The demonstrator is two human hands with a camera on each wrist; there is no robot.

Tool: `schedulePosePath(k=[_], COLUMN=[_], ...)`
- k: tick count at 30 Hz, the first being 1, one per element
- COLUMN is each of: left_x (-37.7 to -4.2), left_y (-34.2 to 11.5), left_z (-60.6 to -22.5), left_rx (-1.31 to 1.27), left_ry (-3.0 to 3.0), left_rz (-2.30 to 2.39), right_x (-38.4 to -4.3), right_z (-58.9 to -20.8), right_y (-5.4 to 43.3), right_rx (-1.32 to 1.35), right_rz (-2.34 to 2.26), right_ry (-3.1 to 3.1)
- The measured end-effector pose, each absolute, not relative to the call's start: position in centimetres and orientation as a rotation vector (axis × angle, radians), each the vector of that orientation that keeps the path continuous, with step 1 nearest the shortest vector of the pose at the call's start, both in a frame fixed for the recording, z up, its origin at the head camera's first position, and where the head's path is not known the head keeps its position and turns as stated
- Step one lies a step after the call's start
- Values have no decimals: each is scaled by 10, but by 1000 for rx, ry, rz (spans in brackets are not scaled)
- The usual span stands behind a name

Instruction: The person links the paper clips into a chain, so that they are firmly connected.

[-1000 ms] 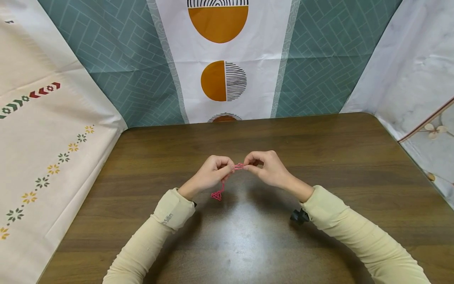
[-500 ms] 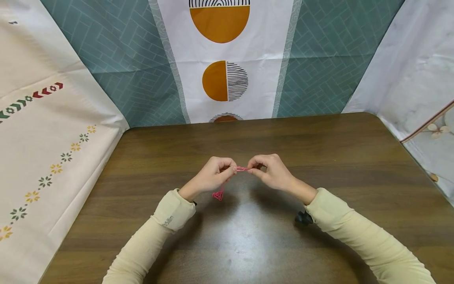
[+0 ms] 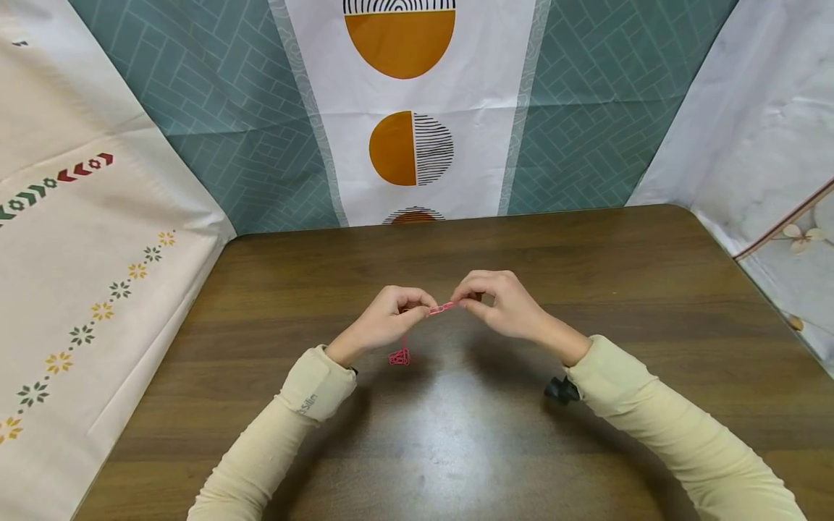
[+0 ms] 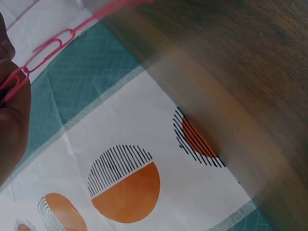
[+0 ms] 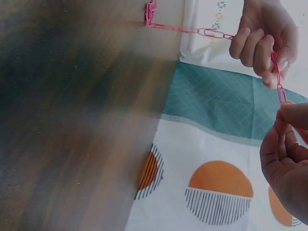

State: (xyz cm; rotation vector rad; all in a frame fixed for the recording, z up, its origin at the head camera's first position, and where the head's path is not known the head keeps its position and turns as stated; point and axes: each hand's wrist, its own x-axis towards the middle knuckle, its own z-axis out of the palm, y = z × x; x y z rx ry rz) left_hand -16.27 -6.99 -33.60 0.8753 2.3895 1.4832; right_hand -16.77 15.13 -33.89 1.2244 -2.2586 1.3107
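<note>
As I compare this moment with the half second before, I see the right hand [image 3: 504, 307] has lifted a little and drifted toward the far edge of the table [image 3: 651, 289], so the short run of pink paper clip chain [image 3: 441, 308] between the two hands now slopes up to the right instead of lying level. The left hand [image 3: 391, 318] has barely moved. Its fingers [image 5: 250, 45] are curled and clamped on the chain, and the right hand's fingertips pinch the end clip; the right wrist view shows the clip [image 5: 279, 84] running taut from one hand to the other. Below the left hand the rest of the chain hangs down, and its bunched tail [image 3: 399, 356] rests on the table just in front of the left wrist, about where it was before.

From this I judge the linking work is mid-step: the right hand seems to be angling the end clip, perhaps to seat or thread it, but I cannot tell whether a fresh clip has gone on. No loose clips show on the table.
</note>
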Motion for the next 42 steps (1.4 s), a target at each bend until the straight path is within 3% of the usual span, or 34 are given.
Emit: schedulePosePath(k=[13, 21, 30, 42], left_x=[-164, -149, -146, -160], left_y=[-67, -68, -70, -73], left_z=[-336, -302, -287, -297], left_rx=[884, 894, 957, 1030], left_ry=[2358, 2432, 2390, 2377], left_rz=[1472, 1556, 1660, 1785], right_x=[-169, -172, -185, -178], right_z=[-333, -341, -370, -388], right_y=[134, 128, 107, 82], right_rx=[1161, 998, 1407, 1478], right_rz=[1316, 1513, 1302, 1511], right_ry=[-2251, -2494, -2923, -3079])
